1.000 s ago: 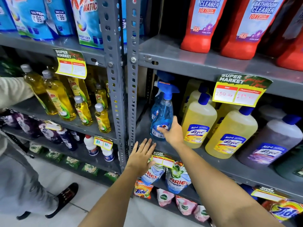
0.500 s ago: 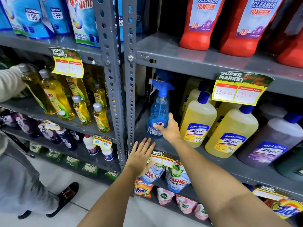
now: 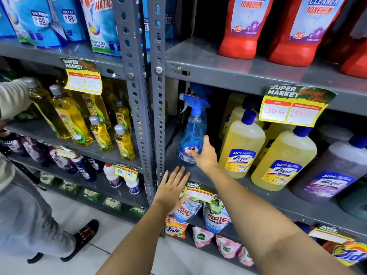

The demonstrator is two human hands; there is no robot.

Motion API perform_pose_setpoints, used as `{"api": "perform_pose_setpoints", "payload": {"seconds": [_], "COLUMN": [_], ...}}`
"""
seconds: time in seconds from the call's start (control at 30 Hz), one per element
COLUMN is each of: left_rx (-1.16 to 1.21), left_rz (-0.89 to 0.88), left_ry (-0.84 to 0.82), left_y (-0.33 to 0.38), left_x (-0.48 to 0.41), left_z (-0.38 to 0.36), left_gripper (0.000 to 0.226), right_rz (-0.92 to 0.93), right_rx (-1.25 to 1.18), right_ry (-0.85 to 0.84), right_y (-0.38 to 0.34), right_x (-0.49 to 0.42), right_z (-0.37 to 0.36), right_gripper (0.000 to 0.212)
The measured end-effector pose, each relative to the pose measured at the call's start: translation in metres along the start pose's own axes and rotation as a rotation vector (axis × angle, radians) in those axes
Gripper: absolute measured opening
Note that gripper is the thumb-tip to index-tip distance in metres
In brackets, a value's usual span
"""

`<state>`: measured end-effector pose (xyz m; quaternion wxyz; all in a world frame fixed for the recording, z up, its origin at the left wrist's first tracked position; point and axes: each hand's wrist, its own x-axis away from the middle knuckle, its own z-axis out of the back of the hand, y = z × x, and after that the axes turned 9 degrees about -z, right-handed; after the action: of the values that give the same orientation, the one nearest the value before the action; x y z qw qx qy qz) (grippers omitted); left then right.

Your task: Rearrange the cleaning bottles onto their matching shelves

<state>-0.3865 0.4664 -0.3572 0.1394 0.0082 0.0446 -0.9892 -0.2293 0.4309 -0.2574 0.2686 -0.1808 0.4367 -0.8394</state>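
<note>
the grey shelf (image 3: 248, 75) unit carries red bottles (image 3: 241, 28) on top. below stand yellow bottles (image 3: 241, 143) and a purple bottle (image 3: 337, 169). the spray bottle (image 3: 193, 133) stands upright at the left end of that middle shelf, just beside the upright post. right hand (image 3: 204, 155): grip partly closed around the spray bottle's lower body. left hand (image 3: 172, 190): grip open, fingers spread, flat at the shelf edge, holding nothing.

one blue spray bottle (image 3: 193, 133), two hands (image 3: 204, 153)
</note>
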Motion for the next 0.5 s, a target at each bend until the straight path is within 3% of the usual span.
{"api": "perform_pose_setpoints", "payload": {"seconds": [0.33,0.5], "left_rx": [0.032,0.055], "left_rz": [-0.002,-0.026], "left_ry": [-0.03,-0.056], "left_y": [-0.001,-0.0022], "left_x": [-0.0018,-0.0035], "left_z": [0.0004,0.0045], "left_gripper": [0.077,0.105], "right_rz": [-0.012,-0.034], "right_rx": [0.002,-0.011], "right_ry": [-0.007,-0.03], "right_y": [0.0002,-0.0009], "right_x": [0.0004,0.0053], "right_z": [-0.0007,0.0014], "right_gripper": [0.058,0.06]}}
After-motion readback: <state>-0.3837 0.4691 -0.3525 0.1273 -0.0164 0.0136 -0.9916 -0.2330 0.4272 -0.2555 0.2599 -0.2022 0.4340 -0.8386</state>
